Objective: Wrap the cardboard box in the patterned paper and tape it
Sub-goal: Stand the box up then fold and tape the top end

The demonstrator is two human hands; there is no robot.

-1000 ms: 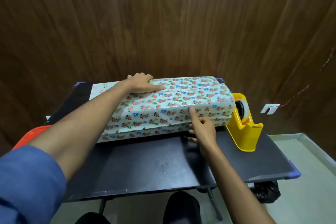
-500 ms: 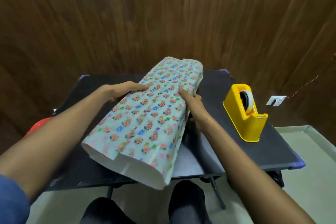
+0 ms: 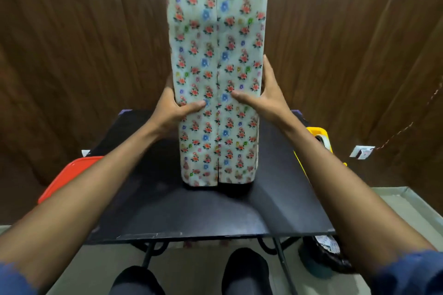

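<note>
Since the earlier frame, the paper-wrapped box [image 3: 217, 79] has swung up on end and is now standing upright on the black table [image 3: 191, 218], seam facing the person. Both hands are gripping it at mid-height: the left hand [image 3: 172, 108] clasping its left edge, the right hand [image 3: 266, 98] its right edge. Right of the box, the yellow tape dispenser [image 3: 318, 136] is sitting partly hidden behind the right forearm.

A black worktop [image 3: 211, 213] stands in front of a brown wooden wall [image 3: 84, 43]. Thin black metal legs [image 3: 281, 261] show under its near edge. A red plastic lid [image 3: 72, 171] pokes out past the left side of the worktop. A white wall socket [image 3: 361, 151] sits low on the wall at the right. A dark plastic bag [image 3: 323, 254] lies on the pale floor [image 3: 407, 213], below the right corner of the worktop.
</note>
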